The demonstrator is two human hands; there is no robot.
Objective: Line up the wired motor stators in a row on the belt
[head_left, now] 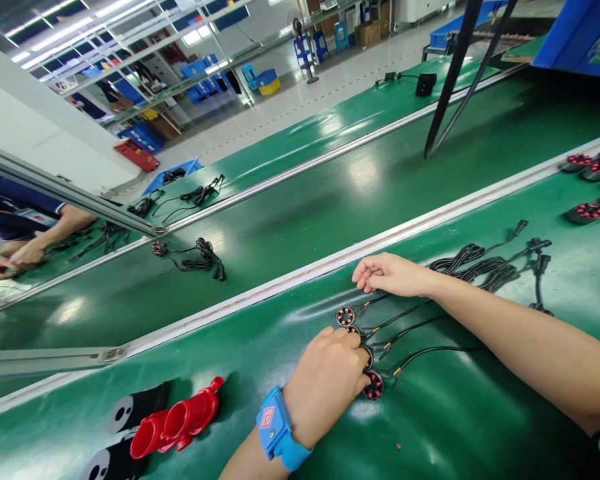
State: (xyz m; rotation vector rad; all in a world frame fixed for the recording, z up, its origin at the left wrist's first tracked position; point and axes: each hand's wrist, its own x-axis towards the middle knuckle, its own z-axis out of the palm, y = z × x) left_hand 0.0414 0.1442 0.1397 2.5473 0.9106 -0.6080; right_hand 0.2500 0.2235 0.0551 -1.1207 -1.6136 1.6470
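Observation:
My left hand (327, 377), with a blue wrist strap (279, 427), reaches over a row of small round wired parts. Its fingers are bent round the middle ones and partly hide them. At the row's far end lies a round part with copper-coloured pieces (345, 317); at the near end, one with pink pieces (373, 385) sits by my fingertips. Thin black cables (420, 327) with coloured wire ends run rightward from the parts. Just beyond the row hovers my right hand (387, 273), loosely curled, with nothing visible in its fingers.
Red plastic fittings (177, 420) and black cylinders (139, 405) lie front left. Bundled cables (480, 267) rest under my right forearm. More round black-and-pink parts (587, 212) are far right. A cable bundle (200, 257) lies beyond the metal rail (300, 273). A co-worker's hands (23, 257) are at left.

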